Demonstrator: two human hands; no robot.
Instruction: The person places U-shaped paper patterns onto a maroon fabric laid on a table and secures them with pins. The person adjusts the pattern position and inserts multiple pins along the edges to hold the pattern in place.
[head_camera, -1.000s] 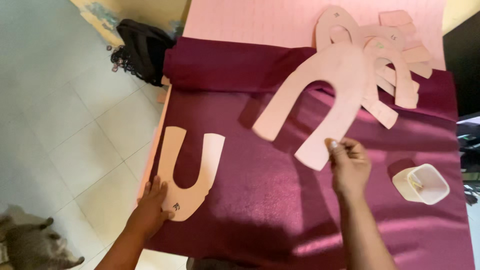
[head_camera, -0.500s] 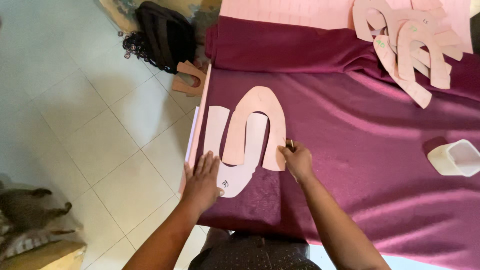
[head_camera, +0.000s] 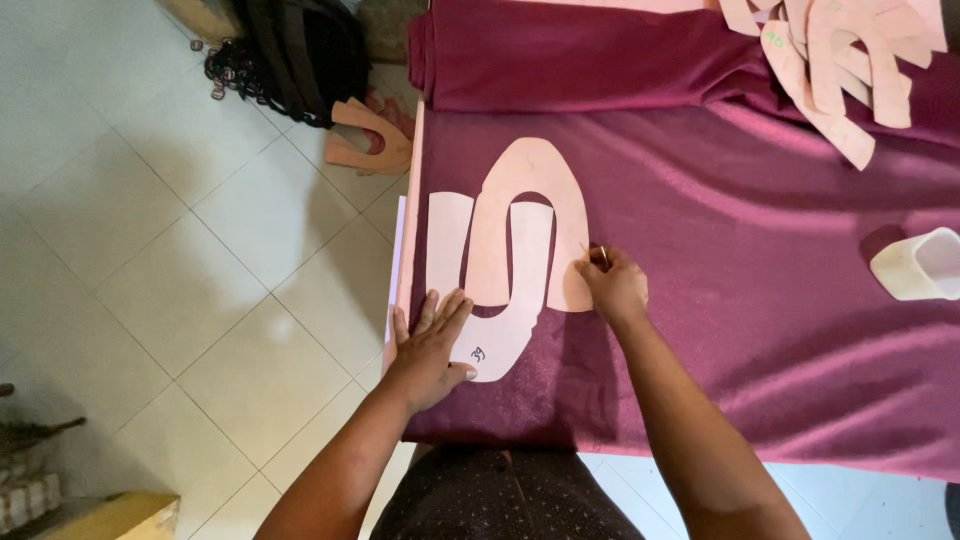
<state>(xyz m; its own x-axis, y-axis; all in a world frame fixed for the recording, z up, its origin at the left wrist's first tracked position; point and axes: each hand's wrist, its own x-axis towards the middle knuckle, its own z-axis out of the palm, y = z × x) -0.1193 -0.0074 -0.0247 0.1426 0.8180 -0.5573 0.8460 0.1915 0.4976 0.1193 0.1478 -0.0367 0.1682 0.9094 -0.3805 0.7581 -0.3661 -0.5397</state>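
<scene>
Currently the left hand (head_camera: 432, 345) lies open and flat on the U-shaped pattern piece (head_camera: 485, 290) near the bench's left edge — thin, light, stiff card, likely to slide on the maroon fabric (head_camera: 740, 240) — while the right hand (head_camera: 612, 285) pinches a thin marker (head_camera: 592, 253) beside the arched pattern piece (head_camera: 535, 220), best held flat.

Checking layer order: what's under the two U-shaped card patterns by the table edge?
Both U-shaped card patterns lie on maroon fabric; the arched one overlaps the other. The left hand presses one, the right hand touches the other. The table under the fabric is covered.

white cup (head_camera: 918, 265), black bag (head_camera: 300, 55), tiled floor (head_camera: 150, 280)
</scene>
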